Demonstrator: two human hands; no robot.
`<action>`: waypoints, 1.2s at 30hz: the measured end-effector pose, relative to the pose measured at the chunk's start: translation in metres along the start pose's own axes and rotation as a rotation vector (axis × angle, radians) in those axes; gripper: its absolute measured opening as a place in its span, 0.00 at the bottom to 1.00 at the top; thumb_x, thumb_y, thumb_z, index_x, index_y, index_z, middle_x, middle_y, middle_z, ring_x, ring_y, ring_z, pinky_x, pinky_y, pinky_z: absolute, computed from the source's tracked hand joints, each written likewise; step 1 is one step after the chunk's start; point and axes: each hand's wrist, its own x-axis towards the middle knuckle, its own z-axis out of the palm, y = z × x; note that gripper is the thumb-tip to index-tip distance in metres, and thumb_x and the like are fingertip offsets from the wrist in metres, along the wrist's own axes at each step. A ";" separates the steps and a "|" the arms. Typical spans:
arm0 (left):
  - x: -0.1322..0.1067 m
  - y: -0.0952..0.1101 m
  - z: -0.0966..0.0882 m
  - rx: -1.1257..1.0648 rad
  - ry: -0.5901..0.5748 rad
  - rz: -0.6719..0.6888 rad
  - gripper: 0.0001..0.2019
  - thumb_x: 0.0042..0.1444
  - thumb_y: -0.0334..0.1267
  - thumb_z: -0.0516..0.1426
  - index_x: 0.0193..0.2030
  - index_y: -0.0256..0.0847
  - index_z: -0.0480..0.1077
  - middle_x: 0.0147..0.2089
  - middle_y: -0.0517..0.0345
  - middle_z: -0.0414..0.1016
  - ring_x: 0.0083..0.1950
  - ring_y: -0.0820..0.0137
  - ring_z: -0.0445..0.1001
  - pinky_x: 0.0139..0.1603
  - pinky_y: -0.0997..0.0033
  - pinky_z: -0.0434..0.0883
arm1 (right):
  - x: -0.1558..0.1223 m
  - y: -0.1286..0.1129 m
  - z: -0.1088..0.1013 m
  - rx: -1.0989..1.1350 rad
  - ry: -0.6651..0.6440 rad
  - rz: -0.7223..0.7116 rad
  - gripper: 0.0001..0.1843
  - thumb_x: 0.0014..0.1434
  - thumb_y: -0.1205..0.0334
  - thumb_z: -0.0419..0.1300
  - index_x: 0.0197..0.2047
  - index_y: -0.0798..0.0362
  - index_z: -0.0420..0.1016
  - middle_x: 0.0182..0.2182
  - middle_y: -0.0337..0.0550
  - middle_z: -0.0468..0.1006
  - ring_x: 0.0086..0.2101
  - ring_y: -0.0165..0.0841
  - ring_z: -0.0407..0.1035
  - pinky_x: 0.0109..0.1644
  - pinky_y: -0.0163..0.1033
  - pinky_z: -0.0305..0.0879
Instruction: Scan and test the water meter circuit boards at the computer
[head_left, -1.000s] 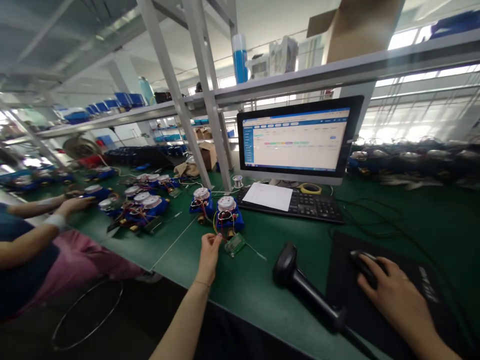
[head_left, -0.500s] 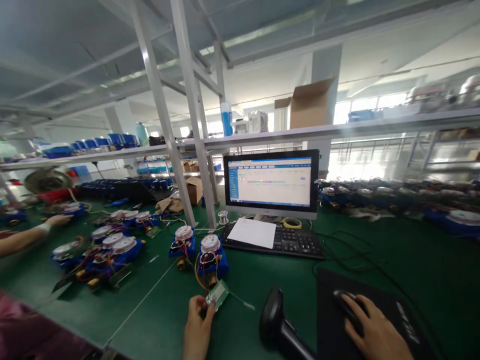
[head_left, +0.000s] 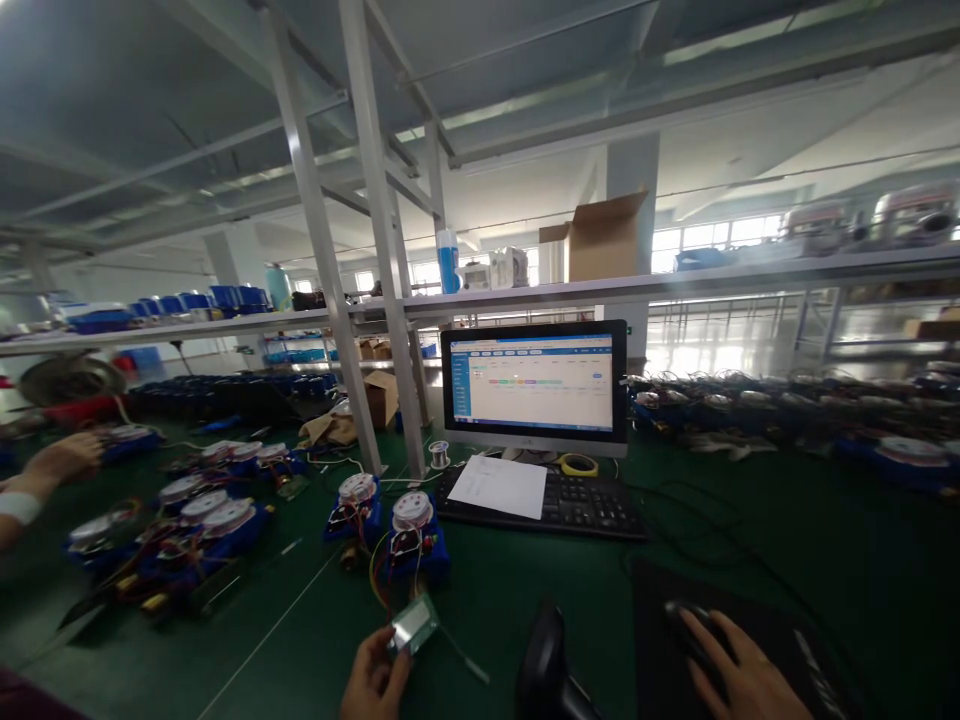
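My left hand (head_left: 373, 682) is at the bottom edge, fingers pinched on a small green circuit board (head_left: 412, 625). Coloured wires tie that board to a blue water meter (head_left: 414, 540) with a white dial, standing just behind it. A second blue meter (head_left: 352, 507) stands to its left. My right hand (head_left: 739, 675) rests over a black mouse (head_left: 686, 625) on a dark mouse pad (head_left: 652, 650). A black barcode scanner (head_left: 547, 665) stands between my hands.
A monitor (head_left: 534, 385) and a black keyboard (head_left: 559, 505) with a white paper (head_left: 499, 485) on it stand on the green bench. Several blue meters (head_left: 191, 515) lie to the left, where another person's hand (head_left: 64, 460) reaches. Metal rack posts (head_left: 382, 300) rise behind.
The camera has tilted up, so my hands sank to the bottom edge. My left hand has lifted the green board a little toward me. My right hand stays on the mouse.
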 end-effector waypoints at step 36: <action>-0.014 0.027 -0.006 -0.513 -0.088 -0.112 0.20 0.40 0.28 0.65 0.42 0.38 0.70 0.33 0.60 0.74 0.34 0.76 0.71 0.38 0.77 0.69 | 0.061 -0.154 -0.095 0.511 -0.782 0.124 0.34 0.48 0.62 0.56 0.58 0.67 0.60 0.46 0.61 0.70 0.44 0.51 0.65 0.47 0.51 0.62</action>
